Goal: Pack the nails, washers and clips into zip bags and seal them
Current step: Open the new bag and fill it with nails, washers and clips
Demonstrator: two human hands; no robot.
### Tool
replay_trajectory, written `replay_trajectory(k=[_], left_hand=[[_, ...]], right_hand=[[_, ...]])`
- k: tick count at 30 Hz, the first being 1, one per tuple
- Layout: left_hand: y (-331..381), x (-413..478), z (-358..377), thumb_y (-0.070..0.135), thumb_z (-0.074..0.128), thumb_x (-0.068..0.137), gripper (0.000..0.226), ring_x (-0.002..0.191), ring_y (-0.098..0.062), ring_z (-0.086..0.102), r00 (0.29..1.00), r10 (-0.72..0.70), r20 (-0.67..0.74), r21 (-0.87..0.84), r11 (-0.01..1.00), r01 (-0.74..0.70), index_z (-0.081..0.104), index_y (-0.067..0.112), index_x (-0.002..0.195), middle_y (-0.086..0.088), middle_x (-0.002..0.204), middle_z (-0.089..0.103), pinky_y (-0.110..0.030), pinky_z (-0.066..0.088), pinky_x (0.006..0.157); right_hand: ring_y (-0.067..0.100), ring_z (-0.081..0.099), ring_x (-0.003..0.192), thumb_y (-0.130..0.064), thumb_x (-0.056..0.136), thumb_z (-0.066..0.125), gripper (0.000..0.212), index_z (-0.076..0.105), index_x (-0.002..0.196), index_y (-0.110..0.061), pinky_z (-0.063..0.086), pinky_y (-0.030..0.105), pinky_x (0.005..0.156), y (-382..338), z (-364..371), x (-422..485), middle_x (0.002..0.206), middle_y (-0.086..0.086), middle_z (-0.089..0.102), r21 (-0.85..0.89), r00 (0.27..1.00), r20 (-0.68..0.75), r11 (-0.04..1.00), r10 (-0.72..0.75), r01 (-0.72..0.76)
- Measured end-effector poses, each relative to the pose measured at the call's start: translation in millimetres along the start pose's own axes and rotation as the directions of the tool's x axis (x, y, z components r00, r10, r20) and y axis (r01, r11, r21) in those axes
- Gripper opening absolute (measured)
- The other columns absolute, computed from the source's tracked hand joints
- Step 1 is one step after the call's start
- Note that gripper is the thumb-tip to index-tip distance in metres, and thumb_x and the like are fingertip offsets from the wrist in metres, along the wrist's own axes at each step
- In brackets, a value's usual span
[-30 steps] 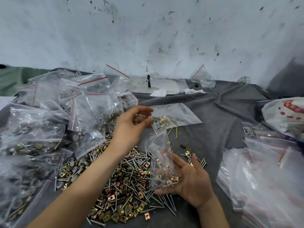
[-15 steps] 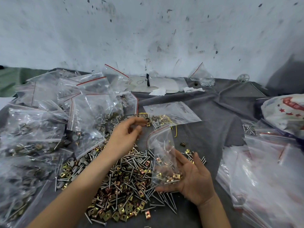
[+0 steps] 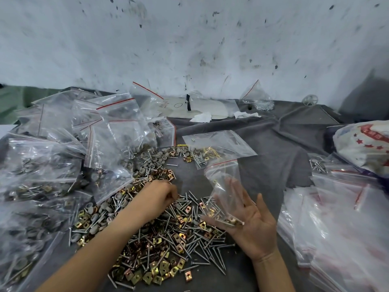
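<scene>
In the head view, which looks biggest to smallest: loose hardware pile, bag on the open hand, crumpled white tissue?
1. hardware pile
2. bag on the right hand
3. crumpled tissue, though farther away

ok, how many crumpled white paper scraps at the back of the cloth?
2. Left scrap lies at the cream sheet's near edge; right scrap off its right end. Others may hide under bags.

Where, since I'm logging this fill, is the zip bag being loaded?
In the head view, right of centre: the zip bag rests upright on the right hand, beside the loose pile of nails and clips that the left hand reaches into.
</scene>
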State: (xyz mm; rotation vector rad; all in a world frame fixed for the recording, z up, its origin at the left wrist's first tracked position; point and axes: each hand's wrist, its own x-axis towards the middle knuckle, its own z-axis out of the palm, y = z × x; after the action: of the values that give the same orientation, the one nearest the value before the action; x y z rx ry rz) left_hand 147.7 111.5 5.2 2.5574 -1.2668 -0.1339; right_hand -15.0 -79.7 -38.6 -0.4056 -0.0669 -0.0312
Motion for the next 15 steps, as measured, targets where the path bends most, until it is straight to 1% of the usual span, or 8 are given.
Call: replay_trajectory(k=[2,4,6,8,10,12,13,15], left_hand=[[0,0,2,0.009,0.06,0.086,0.016,0.083,-0.007,0.056,1.0,0.002,-0.015,0.007,1.0,-0.002,0.07,0.02,0.093,0.008,0.092,0.062,-0.024,0.048,0.081],[2,1,2,0.009,0.06,0.085,0.014,0.079,-0.007,0.056,0.997,-0.007,-0.074,-0.027,1.0,0.005,0.069,0.018,0.091,0.007,0.089,0.061,-0.015,0.045,0.074],[7,0,-2,0.007,0.062,0.084,0.012,0.075,-0.005,0.056,0.983,-0.023,-0.183,-0.112,0.994,0.002,0.068,0.017,0.086,0.007,0.085,0.061,-0.009,0.041,0.068],[16,0,-12,0.005,0.065,0.083,0.014,0.072,0.0,0.056,0.944,-0.059,-0.325,-0.226,0.974,-0.017,0.069,0.018,0.084,0.008,0.08,0.063,-0.006,0.039,0.066],[28,-1,-27,0.002,0.066,0.082,0.02,0.069,0.002,0.056,0.882,-0.125,-0.455,-0.401,0.913,-0.078,0.07,0.022,0.083,0.014,0.074,0.062,-0.006,0.041,0.065],[41,-4,-43,0.001,0.065,0.083,0.027,0.068,0.003,0.056,0.841,-0.177,-0.511,-0.583,0.791,-0.188,0.066,0.028,0.084,0.017,0.07,0.062,-0.008,0.043,0.066],[47,-6,-50,0.002,0.065,0.084,0.027,0.069,0.003,0.056,0.838,-0.168,-0.519,-0.625,0.744,-0.238,0.065,0.029,0.086,0.018,0.072,0.063,-0.009,0.044,0.067],[56,-9,-60,0.006,0.066,0.085,0.023,0.073,0.002,0.06,0.856,-0.094,-0.508,-0.625,0.724,-0.291,0.064,0.028,0.089,0.017,0.08,0.066,-0.011,0.047,0.07]], right_hand=[[0.037,0.041,0.133,-0.038,0.096,0.051,0.05,0.049,0.135,-0.007,0.007,0.077,0.102,0,0,1,0.15,-0.001,0.035,-0.007,1.0,0.01,1.0,-0.016,0.016],[0.036,0.04,0.133,-0.039,0.094,0.053,0.05,0.051,0.134,-0.008,0.012,0.077,0.101,1,2,1,0.151,-0.002,0.034,-0.027,0.999,-0.001,0.999,-0.033,0.033],[0.037,0.039,0.134,-0.04,0.093,0.055,0.053,0.05,0.135,-0.008,0.016,0.077,0.1,1,4,1,0.152,-0.001,0.032,-0.042,0.999,-0.031,0.999,-0.032,0.031],[0.037,0.036,0.136,-0.04,0.093,0.056,0.057,0.046,0.137,-0.007,0.017,0.076,0.1,1,5,1,0.153,0.001,0.031,-0.058,0.999,-0.041,0.998,-0.029,0.026],[0.037,0.035,0.136,-0.041,0.094,0.053,0.057,0.044,0.139,-0.006,0.017,0.076,0.1,2,5,2,0.153,0.003,0.032,-0.073,0.999,-0.048,0.997,-0.021,0.018],[0.039,0.029,0.139,-0.041,0.099,0.043,0.056,0.039,0.141,-0.003,0.011,0.076,0.101,2,5,2,0.153,0.005,0.032,-0.053,0.999,-0.041,0.999,0.004,-0.006],[0.039,0.025,0.14,-0.041,0.1,0.039,0.057,0.037,0.142,-0.003,0.007,0.076,0.102,1,6,2,0.153,0.006,0.03,-0.046,0.998,-0.055,0.999,0.018,-0.021],[0.039,0.02,0.142,-0.042,0.1,0.038,0.057,0.037,0.143,-0.003,0.003,0.076,0.103,2,6,2,0.155,0.006,0.026,-0.059,0.996,-0.082,0.997,0.039,-0.044]])
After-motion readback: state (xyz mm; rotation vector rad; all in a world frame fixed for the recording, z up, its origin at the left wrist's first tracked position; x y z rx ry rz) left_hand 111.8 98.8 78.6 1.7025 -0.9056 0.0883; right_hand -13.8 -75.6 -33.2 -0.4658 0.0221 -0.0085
